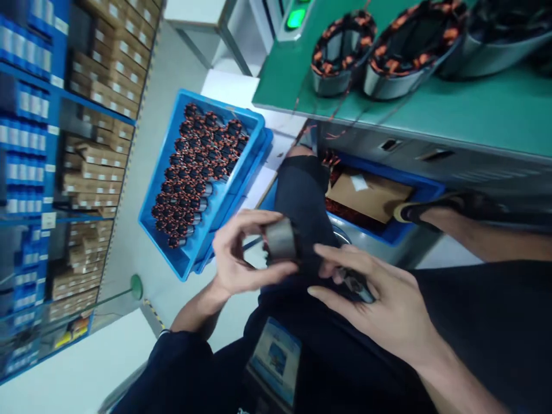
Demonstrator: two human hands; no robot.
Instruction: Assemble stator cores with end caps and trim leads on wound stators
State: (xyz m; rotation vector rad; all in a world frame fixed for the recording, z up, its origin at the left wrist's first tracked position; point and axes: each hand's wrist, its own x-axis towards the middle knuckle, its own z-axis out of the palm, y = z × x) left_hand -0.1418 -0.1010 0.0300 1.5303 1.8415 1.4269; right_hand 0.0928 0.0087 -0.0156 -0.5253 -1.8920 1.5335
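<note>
**Near mid-frame, metal ring point(281, 241) in left hand point(227, 261), dark tool point(356, 284) in right hand point(388, 299)**

Just below the centre of the frame, pinches the metal ring by its two sides, with the left thumb below and the forefinger above, leaving a gap between palm and ring. Cannot tell how the other left fingers lie. To the right of the ring, holds the dark tool against the palm under the curled fingers of the right hand, with thumb and forefinger spread apart and pointing toward the ring, near but not touching it. Cannot tell the tool's exact kind, for the blur.

Behind the ring, has a dark trouser leg point(297, 195) raised at the knee. At the bottom of the frame, wears a badge point(278, 356) over dark clothes.

Left of centre, has close by a blue crate point(219, 202) packed with rows of copper-wound rings point(185, 172). At the upper right, faces a green worktop point(474, 115) bearing larger wound rings point(390, 86) in a line, loose wires trailing over its edge, and a lit green switch point(295, 19) near its corner.

Under the worktop, has a blue bin point(426, 187) with a cardboard sheet point(371, 198) across it, beside a shoe point(457, 201). Along the left side, has shelves point(95, 103) stacked with cartons point(90, 167).
</note>
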